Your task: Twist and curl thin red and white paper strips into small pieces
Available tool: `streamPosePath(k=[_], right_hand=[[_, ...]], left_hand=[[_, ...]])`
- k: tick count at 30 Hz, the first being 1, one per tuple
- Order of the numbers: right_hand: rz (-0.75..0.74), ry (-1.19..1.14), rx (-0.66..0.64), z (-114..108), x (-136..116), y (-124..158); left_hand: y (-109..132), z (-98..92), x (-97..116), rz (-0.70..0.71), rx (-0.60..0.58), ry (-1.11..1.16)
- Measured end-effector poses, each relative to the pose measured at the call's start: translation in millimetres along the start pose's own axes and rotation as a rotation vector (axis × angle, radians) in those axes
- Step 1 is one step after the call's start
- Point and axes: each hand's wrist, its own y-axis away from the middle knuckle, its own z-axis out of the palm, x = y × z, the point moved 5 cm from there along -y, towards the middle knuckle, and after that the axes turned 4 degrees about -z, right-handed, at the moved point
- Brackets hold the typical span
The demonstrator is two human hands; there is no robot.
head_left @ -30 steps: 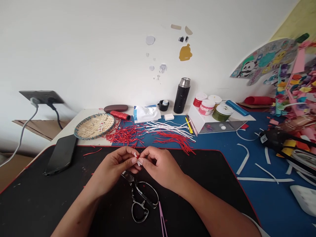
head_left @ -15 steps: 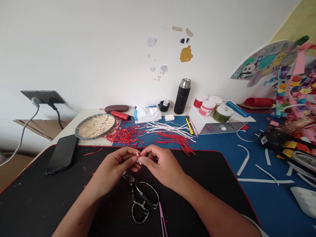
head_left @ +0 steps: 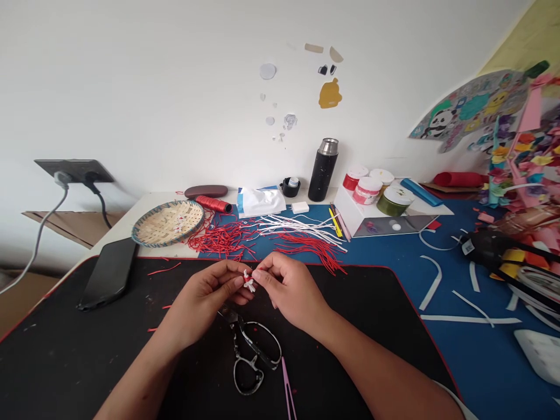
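Between the thumb and fingers of my left hand (head_left: pixel 207 297) is a small red-and-white cord knot (head_left: pixel 249 282), its short white ends sticking out. My right hand (head_left: pixel 291 291) is closed in a pinch at the knot's upper right edge; the bit of cord in its fingertips is mostly hidden. Beneath the hands, metal scissors (head_left: pixel 258 350) lie on the black mat (head_left: pixel 350 361), blades partly covered by my left hand. Pink tweezers (head_left: pixel 287 385) rest to the right of the scissors.
Behind the hands lie red cords (head_left: pixel 223 239), white cords (head_left: pixel 301 230) and a second red bundle (head_left: pixel 312 251). A woven basket (head_left: pixel 146 230) and a phone (head_left: pixel 109 271) are on the left. A black flask (head_left: pixel 322 172) and paint jars (head_left: pixel 395 201) stand at the back.
My right fingertips have shifted slightly up and right from the knot, leaving more of its white ends and red band showing. My left hand keeps its hold.
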Motion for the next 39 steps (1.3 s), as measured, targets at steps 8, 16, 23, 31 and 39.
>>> streamPosePath(k=[8, 16, 23, 31, 39], right_hand=[[0.033, -0.085, 0.038, -2.6, 4.9, -1.6], [0.087, -0.293, 0.029, 0.4, 11.5, -4.8], [0.097, -0.351, 0.003, -1.5, 7.2, -5.6], [0.081, -0.381, -0.020, -0.3, 4.5, -5.2], [0.038, -0.200, -0.054, 6.3, 6.2, -1.2]], left_hand=[[-1.8, -9.7, -1.1, 0.002, 0.089, 0.034], [-3.3, -15.3, -5.8, 0.035, 0.136, 0.086], [-4.3, -14.7, -10.2, 0.040, 0.093, 0.235], [-4.1, -11.0, -8.5, -0.013, 0.129, 0.333], [-3.6, -6.8, -5.9, -0.027, 0.126, 0.324]])
